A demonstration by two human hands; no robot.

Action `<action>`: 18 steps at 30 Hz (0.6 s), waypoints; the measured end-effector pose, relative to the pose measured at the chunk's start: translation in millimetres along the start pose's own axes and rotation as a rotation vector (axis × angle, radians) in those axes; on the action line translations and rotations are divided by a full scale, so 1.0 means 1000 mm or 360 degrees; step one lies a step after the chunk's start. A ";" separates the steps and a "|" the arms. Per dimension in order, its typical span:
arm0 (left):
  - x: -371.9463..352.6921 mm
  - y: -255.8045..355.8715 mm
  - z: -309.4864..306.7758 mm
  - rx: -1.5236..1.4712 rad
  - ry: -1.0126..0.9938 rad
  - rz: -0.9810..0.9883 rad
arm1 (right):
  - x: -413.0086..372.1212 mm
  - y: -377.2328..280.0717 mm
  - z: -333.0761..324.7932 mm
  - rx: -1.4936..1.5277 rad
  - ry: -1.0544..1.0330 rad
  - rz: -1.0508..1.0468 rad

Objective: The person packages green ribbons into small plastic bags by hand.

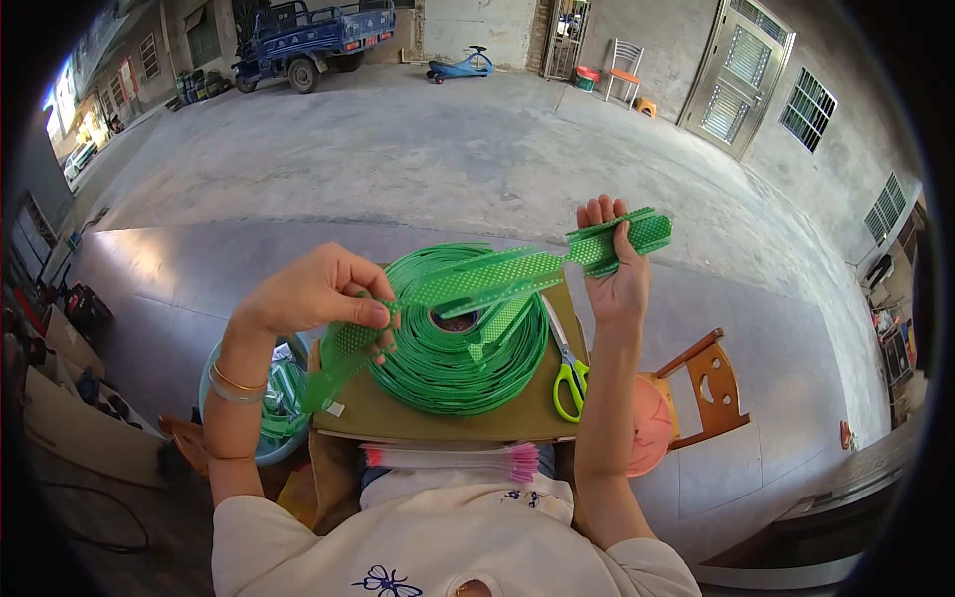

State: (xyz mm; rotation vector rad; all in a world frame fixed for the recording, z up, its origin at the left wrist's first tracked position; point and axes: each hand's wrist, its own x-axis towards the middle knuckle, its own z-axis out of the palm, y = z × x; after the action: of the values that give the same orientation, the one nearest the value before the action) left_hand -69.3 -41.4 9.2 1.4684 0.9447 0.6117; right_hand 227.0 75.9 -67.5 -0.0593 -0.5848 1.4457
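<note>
Concrete floor [328, 169] stretches out beyond the green roll [448, 383], and from that roll we take our bearings. Far past it, to its left, we see a blue three-wheeled truck [308, 40]; far past it, to its right, a metal door [741, 75]. Directly under the roll we find a brown tabletop [497, 430], and the roll lies flat on it, its many windings around a central hole.

Low on the roll's left, a light-blue bucket [282, 455] holds green and silvery pieces, partly hidden from us by the forearm. Well to the roll's right we see a wooden chair back [718, 383], with a round pink object beside it – we cannot tell its kind.

Across and above the roll runs a dotted green strip [497, 277], held up between two hands. At the roll's left edge, the left hand [353, 298] pinches it between thumb and curled fingers, a loose end hanging below. Off the roll's upper right, the right hand [619, 289] presses a folded stretch of it under the thumb.

Just beside the roll, on its right, we spot scissors [568, 364] with yellow-green handles; on its near side, a pink-tipped bundle [438, 457].
</note>
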 end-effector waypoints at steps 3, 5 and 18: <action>-0.004 0.012 0.002 0.0182 0.0283 0.0349 | -0.006 0.019 0.003 -0.0078 0.0131 0.0043; 0.001 0.021 0.008 0.0398 0.0409 0.0768 | -0.010 0.034 0.006 -0.0116 0.0108 0.0119; 0.089 0.031 0.036 0.0598 0.0711 0.0917 | -0.058 0.092 0.067 -0.0015 -0.0289 0.0611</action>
State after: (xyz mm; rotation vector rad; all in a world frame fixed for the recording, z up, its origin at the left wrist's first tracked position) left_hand 13.6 14.5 20.7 2.0126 1.0102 1.2746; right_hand 114.7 15.2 -64.8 -0.0497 -0.7575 1.8337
